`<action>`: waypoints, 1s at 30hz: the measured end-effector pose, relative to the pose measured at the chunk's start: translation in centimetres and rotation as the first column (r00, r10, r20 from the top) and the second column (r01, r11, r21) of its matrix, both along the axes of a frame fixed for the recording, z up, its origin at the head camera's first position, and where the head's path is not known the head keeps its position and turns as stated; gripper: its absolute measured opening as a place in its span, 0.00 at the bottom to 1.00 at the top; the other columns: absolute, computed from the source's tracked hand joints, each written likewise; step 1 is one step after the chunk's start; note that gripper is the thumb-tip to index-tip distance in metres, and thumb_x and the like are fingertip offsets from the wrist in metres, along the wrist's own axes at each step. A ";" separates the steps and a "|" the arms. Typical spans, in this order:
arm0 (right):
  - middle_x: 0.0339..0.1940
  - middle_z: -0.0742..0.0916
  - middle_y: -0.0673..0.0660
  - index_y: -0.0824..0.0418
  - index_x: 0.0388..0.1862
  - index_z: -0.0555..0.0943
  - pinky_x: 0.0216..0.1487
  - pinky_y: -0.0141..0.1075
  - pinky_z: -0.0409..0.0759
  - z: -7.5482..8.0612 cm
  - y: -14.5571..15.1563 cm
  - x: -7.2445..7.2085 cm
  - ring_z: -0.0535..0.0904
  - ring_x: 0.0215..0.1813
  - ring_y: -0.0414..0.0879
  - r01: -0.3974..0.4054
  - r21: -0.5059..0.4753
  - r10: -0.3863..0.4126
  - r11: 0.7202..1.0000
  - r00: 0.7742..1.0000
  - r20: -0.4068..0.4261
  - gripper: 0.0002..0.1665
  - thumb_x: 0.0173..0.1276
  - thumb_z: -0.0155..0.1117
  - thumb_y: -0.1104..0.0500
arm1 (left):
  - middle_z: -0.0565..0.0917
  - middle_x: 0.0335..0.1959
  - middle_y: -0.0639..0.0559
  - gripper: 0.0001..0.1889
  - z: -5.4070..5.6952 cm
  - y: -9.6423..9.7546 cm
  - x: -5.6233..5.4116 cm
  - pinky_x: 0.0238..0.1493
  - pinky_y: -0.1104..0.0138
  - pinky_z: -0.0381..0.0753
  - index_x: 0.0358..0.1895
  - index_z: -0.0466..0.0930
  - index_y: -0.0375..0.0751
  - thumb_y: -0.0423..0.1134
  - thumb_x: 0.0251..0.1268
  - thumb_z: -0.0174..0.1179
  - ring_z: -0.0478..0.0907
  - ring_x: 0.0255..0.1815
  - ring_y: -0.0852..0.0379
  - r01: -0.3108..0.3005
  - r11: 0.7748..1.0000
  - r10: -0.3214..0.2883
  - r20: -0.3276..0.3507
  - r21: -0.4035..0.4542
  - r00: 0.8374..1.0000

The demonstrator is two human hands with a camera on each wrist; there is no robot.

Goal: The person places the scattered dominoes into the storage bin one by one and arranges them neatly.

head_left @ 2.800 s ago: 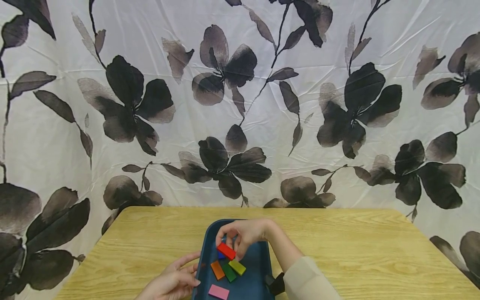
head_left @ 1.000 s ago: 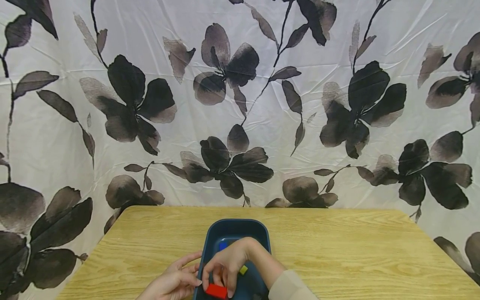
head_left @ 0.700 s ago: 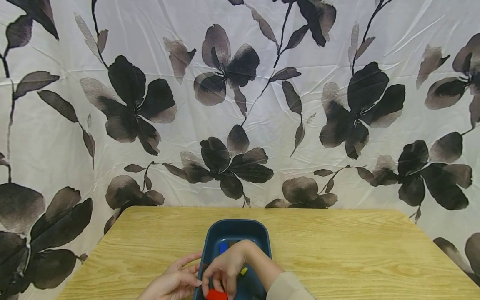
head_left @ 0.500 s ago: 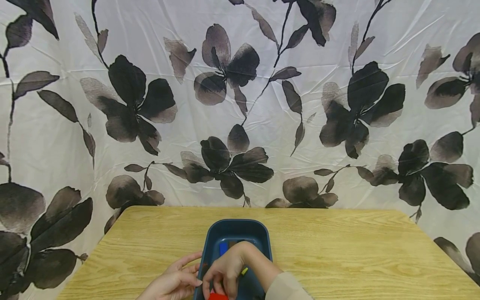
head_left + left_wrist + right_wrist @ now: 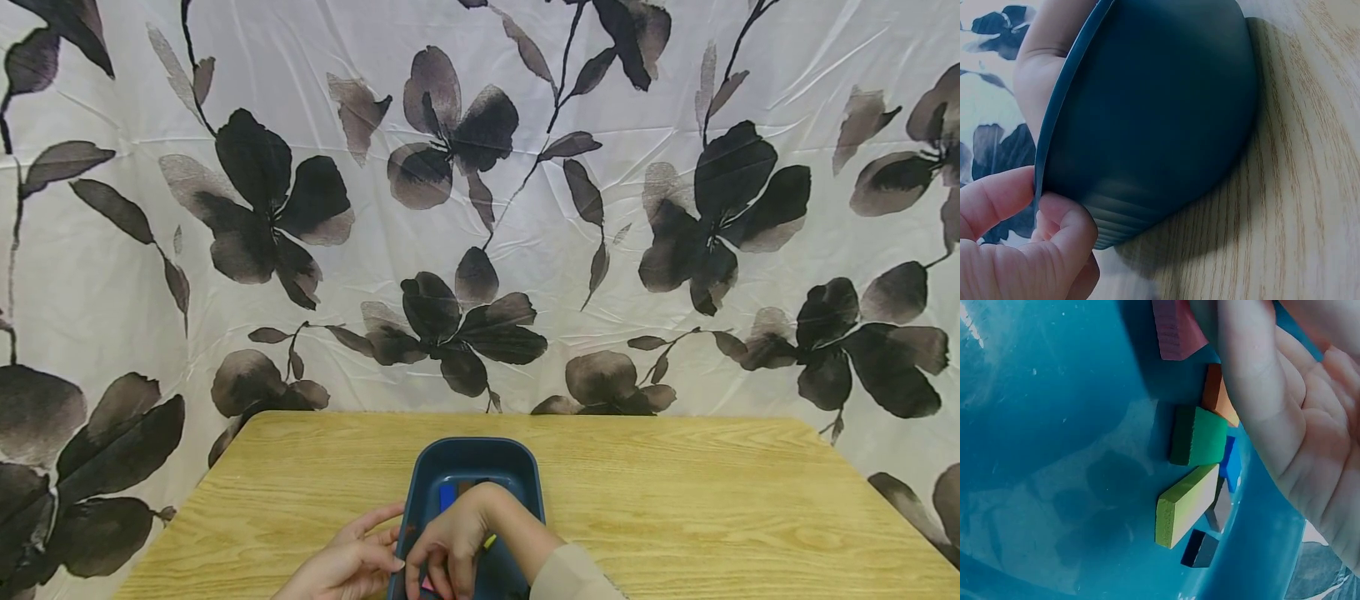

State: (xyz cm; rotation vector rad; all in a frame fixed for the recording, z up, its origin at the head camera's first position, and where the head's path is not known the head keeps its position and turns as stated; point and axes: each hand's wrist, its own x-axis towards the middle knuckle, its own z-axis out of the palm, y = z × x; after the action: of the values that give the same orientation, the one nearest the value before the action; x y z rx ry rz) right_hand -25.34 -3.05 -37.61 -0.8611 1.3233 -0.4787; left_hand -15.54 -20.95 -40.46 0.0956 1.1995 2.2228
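My left hand (image 5: 343,560) pinches the rim of a deep dark-blue tray (image 5: 480,450) at its left side; the left wrist view shows the thumb and a finger on either side of the rim. Inside the tray, my right hand (image 5: 459,533) reaches down at the near end, fingers curled and pointing down. Its fingertips run past the bottom of the head view, so I cannot tell whether they hold the red block. A pink block (image 5: 1175,334) lies close by the fingers, with orange (image 5: 1214,394), green (image 5: 1200,436) and yellow (image 5: 1186,505) blocks beyond.
Blue (image 5: 447,495), brown (image 5: 465,486) and black (image 5: 1199,549) blocks lie toward the tray's far end. The tray stands on a light wooden table (image 5: 675,500). A white cloth with dark flowers (image 5: 480,208) hangs behind the table.
My right hand has carried the red block from the tray's middle to its near end and lowered it; the block has dropped out of view. The left hand stays at the rim.
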 end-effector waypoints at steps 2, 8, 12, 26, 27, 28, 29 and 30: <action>0.25 0.80 0.57 0.76 0.62 0.62 0.29 0.30 0.76 0.1 0.1 0.0 0.77 0.30 0.41 0.004 -0.007 -0.004 1.000 1.000 -0.005 0.35 0.53 0.49 0.88 | 0.72 0.47 0.46 0.43 0.0 0.0 0.0 0.42 0.71 0.76 0.71 0.32 0.29 0.18 0.57 0.48 0.74 0.42 0.57 0.002 1.000 -0.002 -0.002 0.001 1.000; 0.25 0.81 0.57 0.74 0.61 0.64 0.32 0.29 0.78 0.6 0.6 -0.2 0.78 0.29 0.41 0.053 -0.032 -0.054 0.998 0.998 -0.032 0.33 0.54 0.51 0.86 | 0.74 0.44 0.47 0.41 -0.1 0.0 0.0 0.42 0.72 0.76 0.71 0.36 0.30 0.17 0.56 0.48 0.75 0.40 0.57 -0.002 1.000 0.002 0.008 0.016 1.000; 0.27 0.80 0.55 0.72 0.59 0.67 0.33 0.29 0.78 1.3 1.1 -0.4 0.78 0.30 0.41 0.077 -0.070 -0.082 0.995 0.994 -0.071 0.31 0.54 0.53 0.85 | 0.75 0.44 0.47 0.41 -0.1 0.0 0.0 0.42 0.72 0.76 0.71 0.38 0.30 0.17 0.56 0.49 0.76 0.39 0.57 -0.003 1.000 0.003 0.002 0.019 1.000; 0.34 0.79 0.54 0.76 0.59 0.64 0.37 0.32 0.78 3.0 3.5 -2.1 0.81 0.33 0.43 0.172 -0.288 -0.190 0.942 0.981 -0.036 0.30 0.56 0.54 0.83 | 0.74 0.45 0.48 0.42 0.0 0.0 -0.2 0.42 0.72 0.76 0.70 0.29 0.29 0.16 0.57 0.46 0.75 0.43 0.57 0.005 1.000 -0.005 0.007 -0.005 1.000; 0.35 0.79 0.54 0.76 0.59 0.64 0.37 0.32 0.78 3.2 3.8 -2.1 0.81 0.33 0.43 0.182 -0.304 -0.203 0.935 0.979 -0.037 0.30 0.56 0.54 0.83 | 0.74 0.45 0.48 0.42 0.0 0.0 -0.2 0.42 0.72 0.76 0.70 0.28 0.29 0.16 0.57 0.45 0.75 0.44 0.57 0.003 1.000 -0.003 0.008 -0.011 1.000; 0.35 0.79 0.54 0.77 0.59 0.64 0.37 0.32 0.78 3.3 4.0 -2.2 0.81 0.34 0.43 0.190 -0.322 -0.215 0.927 0.976 -0.042 0.30 0.56 0.55 0.83 | 0.74 0.45 0.48 0.42 0.0 0.0 -0.2 0.42 0.71 0.76 0.70 0.28 0.29 0.16 0.58 0.45 0.75 0.44 0.57 0.001 1.000 0.000 0.010 -0.015 1.000; 0.35 0.79 0.54 0.77 0.58 0.64 0.37 0.32 0.78 3.4 4.3 -2.2 0.81 0.34 0.43 0.197 -0.340 -0.227 0.920 0.972 -0.051 0.30 0.55 0.55 0.83 | 0.74 0.45 0.48 0.42 0.0 0.1 -0.2 0.42 0.71 0.76 0.70 0.28 0.29 0.16 0.58 0.45 0.75 0.44 0.58 -0.002 1.000 0.003 0.013 -0.018 1.000; 0.35 0.79 0.54 0.77 0.58 0.64 0.37 0.32 0.78 3.5 4.5 -2.3 0.81 0.34 0.42 0.204 -0.358 -0.240 0.911 0.969 -0.059 0.29 0.55 0.56 0.82 | 0.75 0.45 0.48 0.42 0.0 0.1 -0.1 0.43 0.71 0.76 0.70 0.28 0.29 0.16 0.58 0.45 0.75 0.44 0.58 -0.005 1.000 0.005 0.016 -0.020 1.000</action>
State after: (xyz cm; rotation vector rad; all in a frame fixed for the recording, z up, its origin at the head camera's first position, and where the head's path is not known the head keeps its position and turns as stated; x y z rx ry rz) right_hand -27.60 1.49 -34.08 -1.0418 1.4632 -0.8798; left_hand -15.68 -20.89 -40.42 0.0672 1.2141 2.2118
